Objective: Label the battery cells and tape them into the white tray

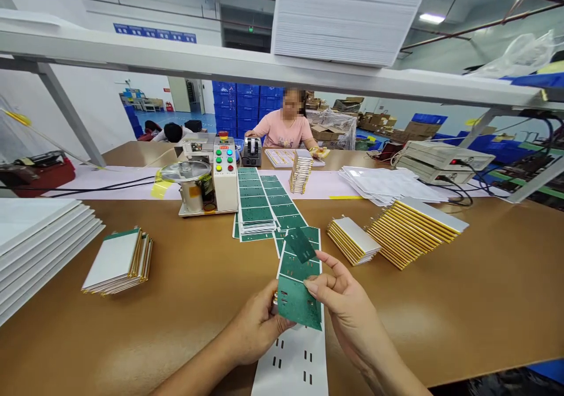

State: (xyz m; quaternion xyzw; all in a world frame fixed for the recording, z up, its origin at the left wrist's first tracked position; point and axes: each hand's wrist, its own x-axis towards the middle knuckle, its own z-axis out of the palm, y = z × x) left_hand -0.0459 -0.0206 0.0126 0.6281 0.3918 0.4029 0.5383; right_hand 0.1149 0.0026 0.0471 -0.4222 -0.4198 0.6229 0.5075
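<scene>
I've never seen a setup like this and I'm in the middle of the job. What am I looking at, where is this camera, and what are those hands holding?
This picture comes from a camera worn on a person's head, looking forward and down, so the two bare arms at the bottom are the wearer's own. The left hand and right hand both hold a strip of green printed sheets, whose white slotted end trails across the brown table. A small, darker green piece sits near the right thumb. Stacks of white flat packs with yellow edges lie on the table. Beyond them stands a control box with coloured buttons, and a co-worker sits across the table.
</scene>
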